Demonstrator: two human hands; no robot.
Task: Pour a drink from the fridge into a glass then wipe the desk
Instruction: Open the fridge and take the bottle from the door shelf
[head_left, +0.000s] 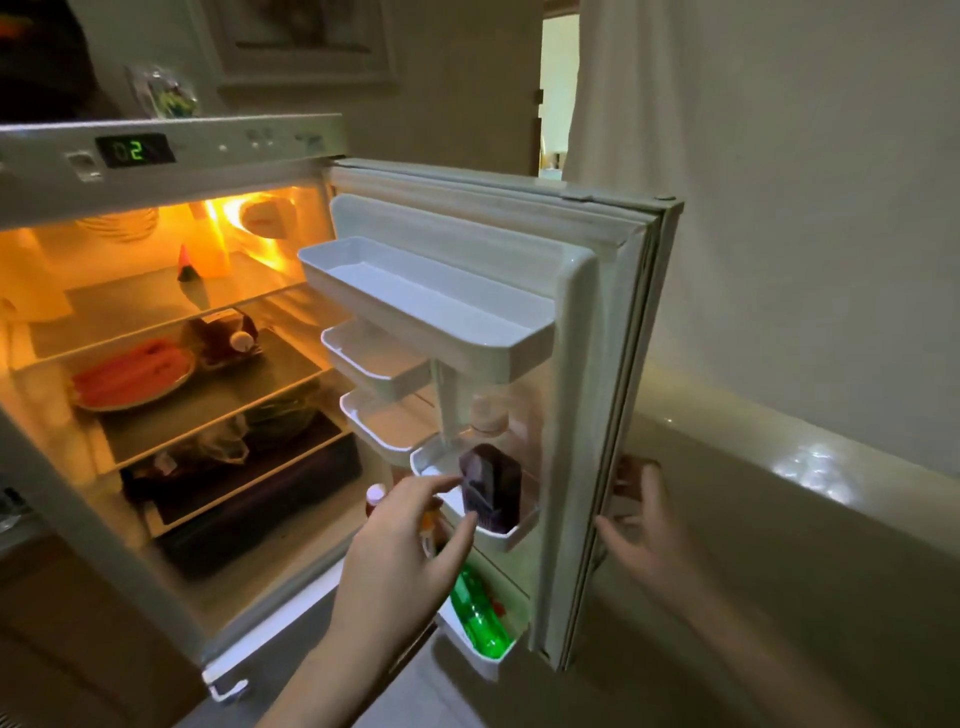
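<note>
Your left hand (400, 566), fingers spread, reaches the dark purple rectangular juice carton (491, 488) on the white door shelf (506, 535); your right hand (647, 525), open, rests against the door edge (618, 415).

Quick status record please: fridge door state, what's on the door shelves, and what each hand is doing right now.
fridge door: open, swung to the right
top door shelf: nothing visible in it
dark purple carton: upright on a lower door shelf
green bottle: tilted in the bottom door shelf
left hand: open, fingers reaching at the dark purple carton, grip not closed
right hand: open, at the door's outer edge
display: reads 02
fridge interior: lit; plate of red food on middle shelf
glass: not in view
</note>
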